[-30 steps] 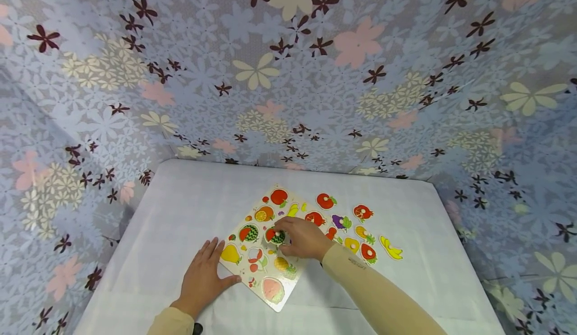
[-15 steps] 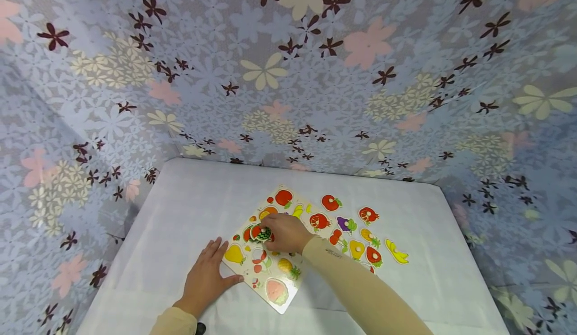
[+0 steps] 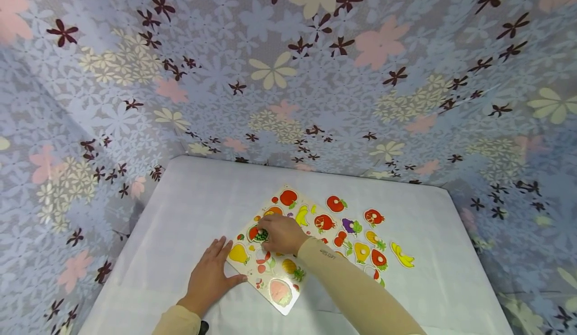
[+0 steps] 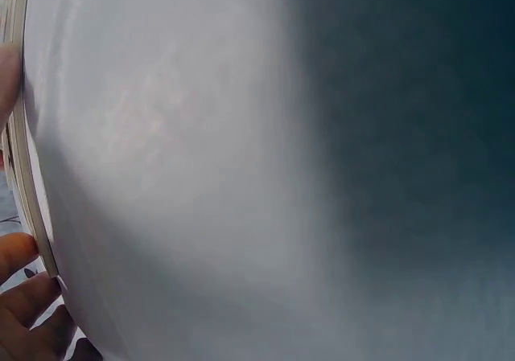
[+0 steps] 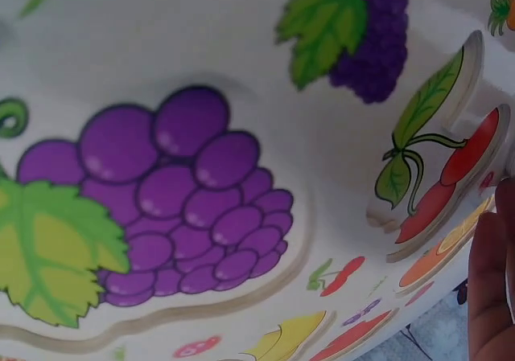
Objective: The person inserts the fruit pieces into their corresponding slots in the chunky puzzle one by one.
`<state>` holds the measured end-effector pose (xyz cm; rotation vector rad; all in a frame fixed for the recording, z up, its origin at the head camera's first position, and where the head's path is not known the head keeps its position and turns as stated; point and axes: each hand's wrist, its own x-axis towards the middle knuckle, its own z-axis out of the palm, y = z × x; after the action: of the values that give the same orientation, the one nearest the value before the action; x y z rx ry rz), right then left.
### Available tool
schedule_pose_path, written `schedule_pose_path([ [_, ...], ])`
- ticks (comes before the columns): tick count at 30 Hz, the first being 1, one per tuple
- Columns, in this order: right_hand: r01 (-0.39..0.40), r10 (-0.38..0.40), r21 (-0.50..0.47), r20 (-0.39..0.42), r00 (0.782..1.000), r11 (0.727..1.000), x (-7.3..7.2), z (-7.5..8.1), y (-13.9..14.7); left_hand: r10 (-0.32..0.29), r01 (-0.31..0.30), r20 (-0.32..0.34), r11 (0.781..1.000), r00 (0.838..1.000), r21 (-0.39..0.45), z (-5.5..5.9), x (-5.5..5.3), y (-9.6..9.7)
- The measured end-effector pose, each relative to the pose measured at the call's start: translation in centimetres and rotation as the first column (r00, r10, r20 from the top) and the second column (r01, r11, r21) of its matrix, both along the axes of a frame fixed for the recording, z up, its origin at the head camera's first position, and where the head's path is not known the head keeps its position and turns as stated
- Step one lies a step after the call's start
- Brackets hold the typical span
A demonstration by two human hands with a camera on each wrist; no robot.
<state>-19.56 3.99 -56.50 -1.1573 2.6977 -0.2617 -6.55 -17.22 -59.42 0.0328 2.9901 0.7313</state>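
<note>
In the head view, the wooden fruit puzzle board (image 3: 266, 291) lies diagonally on the white table. My right hand (image 3: 285, 233) is over its left-middle part and holds a watermelon puzzle piece (image 3: 259, 234) between fingers and thumb, right over the printed watermelon shape. Part of the board is hidden under this hand. My left hand (image 3: 211, 276) rests flat on the table at the board's lower left edge, fingers spread, thumb tip at the edge. In the left wrist view, the board's side edge (image 4: 26, 184) shows beside the fingers (image 4: 28, 305). Printed grapes (image 5: 185, 192) fill much of the right wrist view.
Loose puzzle pieces lie right of the board: a tomato (image 3: 335, 204), a pomegranate (image 3: 373, 217), grapes (image 3: 349, 225), a pineapple (image 3: 375, 240), a pear (image 3: 361, 252), a strawberry (image 3: 379, 259) and bananas (image 3: 402, 255). A floral cloth (image 3: 288, 99) hangs behind the table.
My right hand has carried the watermelon piece left across the board and down onto the printed watermelon. The left hand stays at the board's edge. The head view has shifted slightly.
</note>
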Motion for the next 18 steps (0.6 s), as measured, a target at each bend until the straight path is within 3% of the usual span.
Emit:
schedule_pose_path([
  [10,-0.006,0.006,0.036,0.006,1.0,0.999,0.16,-0.02,-0.38,-0.026,0.026,-0.002,0.999,1.0,-0.047,-0.28,-0.06,0.07],
  [18,-0.018,0.018,0.017,0.009,1.0,1.0,0.21,-0.34,-0.32,-0.084,0.079,-0.056,0.992,0.995,-0.094,0.13,0.0,-0.06],
])
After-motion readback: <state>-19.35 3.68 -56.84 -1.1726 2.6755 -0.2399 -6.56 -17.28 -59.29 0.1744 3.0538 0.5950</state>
